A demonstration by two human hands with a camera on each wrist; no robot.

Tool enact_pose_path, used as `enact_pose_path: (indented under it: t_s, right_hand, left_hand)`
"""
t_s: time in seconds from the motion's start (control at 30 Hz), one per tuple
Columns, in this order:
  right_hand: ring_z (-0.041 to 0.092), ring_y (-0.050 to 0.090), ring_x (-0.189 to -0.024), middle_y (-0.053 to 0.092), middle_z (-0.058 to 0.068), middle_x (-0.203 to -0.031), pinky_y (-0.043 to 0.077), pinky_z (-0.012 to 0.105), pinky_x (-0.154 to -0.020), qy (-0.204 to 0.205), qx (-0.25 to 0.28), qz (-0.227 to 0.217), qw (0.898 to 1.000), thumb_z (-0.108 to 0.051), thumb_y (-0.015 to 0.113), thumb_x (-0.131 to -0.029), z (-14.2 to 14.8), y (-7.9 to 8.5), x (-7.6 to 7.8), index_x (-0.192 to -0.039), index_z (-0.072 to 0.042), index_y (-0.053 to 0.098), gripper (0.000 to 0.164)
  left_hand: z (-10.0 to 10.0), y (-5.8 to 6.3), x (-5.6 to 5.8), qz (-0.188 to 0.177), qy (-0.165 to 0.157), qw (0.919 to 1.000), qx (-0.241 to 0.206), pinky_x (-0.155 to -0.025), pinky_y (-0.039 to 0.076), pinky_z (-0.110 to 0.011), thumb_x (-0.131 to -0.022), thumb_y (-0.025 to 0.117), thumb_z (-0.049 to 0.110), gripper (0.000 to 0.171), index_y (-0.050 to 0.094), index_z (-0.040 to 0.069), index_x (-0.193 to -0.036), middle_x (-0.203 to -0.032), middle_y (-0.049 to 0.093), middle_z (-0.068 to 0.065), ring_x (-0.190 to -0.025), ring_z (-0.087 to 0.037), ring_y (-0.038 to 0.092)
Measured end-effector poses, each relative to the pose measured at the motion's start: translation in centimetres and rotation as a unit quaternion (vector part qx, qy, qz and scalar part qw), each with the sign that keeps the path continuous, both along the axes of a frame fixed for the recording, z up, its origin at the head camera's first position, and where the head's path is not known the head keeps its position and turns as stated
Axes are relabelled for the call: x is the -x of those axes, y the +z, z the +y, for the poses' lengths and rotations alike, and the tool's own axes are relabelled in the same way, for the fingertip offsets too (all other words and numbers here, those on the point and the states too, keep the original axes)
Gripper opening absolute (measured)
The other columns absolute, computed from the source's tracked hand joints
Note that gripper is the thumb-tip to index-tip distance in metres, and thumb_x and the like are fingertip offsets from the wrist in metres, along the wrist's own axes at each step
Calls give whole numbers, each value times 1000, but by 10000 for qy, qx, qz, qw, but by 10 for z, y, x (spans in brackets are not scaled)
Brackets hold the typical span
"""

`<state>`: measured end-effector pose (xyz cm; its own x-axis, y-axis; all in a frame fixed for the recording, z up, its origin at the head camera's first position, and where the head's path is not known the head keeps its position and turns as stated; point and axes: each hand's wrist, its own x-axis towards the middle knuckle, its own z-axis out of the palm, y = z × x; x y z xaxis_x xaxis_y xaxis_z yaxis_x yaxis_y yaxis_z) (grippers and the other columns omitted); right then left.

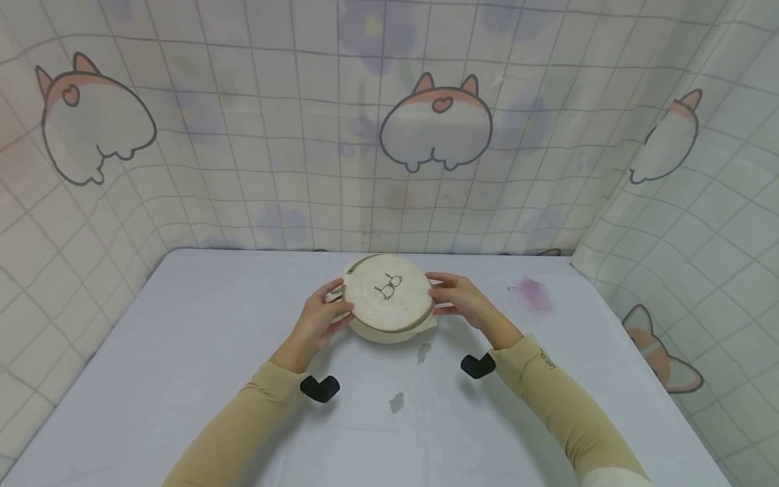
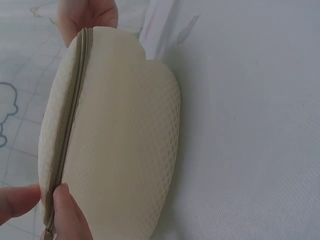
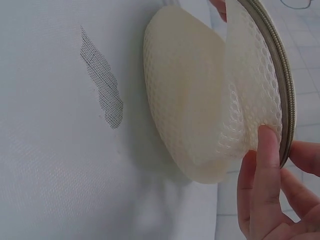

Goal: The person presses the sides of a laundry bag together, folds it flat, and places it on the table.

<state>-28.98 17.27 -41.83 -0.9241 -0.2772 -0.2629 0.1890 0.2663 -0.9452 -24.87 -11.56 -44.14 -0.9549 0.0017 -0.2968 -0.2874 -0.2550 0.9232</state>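
A round cream mesh laundry bag [image 1: 380, 314] with a small dark drawing on its flat top is held between both hands over the far middle of the table. My left hand [image 1: 315, 319] pinches its rim on the left, thumb and finger on either side of the zipper [image 2: 73, 100], with the zipper pull [image 2: 48, 234] close below the fingertips. On the opposite side, my right hand [image 1: 461, 297] grips the rim, its fingers pressing the mesh wall beside the zipper tape. The zipper looks closed along the stretch that shows. Below the rim, the soft mesh body bulges and folds.
The white table [image 1: 182, 352] has two grey mesh-like patches [image 1: 397, 403] in front of the bag and a pink stain [image 1: 532, 294] at right. A checked curtain [image 1: 255, 135] with animal drawings hangs behind and along both sides.
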Motion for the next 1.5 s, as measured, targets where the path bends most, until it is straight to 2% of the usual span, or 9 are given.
enact_pose_path:
  t_s: [0.63,1.07,1.5]
  right_hand:
    - [20,65,-101,56,22,-137,60,33,-86,-38,-116,-34,9999,-9,59,-104,-2,-4,1,-155,-5,44,53]
    - [17,65,-95,57,21,-134,60,33,-84,4,-32,2,10000,-7,59,-104,-3,-8,-2,-155,-3,43,54]
    - [17,64,-96,56,21,-134,59,37,-89,17,27,5,10000,-6,57,-104,-4,-13,-2,-155,-3,43,53]
  left_hand:
    - [1,-6,1,-81,128,9999,24,-87,59,-29,-95,60,-13,70,40,11,-157,-146,42,-22,-97,-16,61]
    - [-1,-7,-3,-85,44,9999,36,-84,59,-27,-95,59,-13,70,37,9,-158,-139,43,-22,-94,-16,61]
    - [-2,-8,-4,-91,30,9999,118,-84,59,-28,-94,58,-14,71,38,8,-158,-145,42,-24,-94,-17,61]
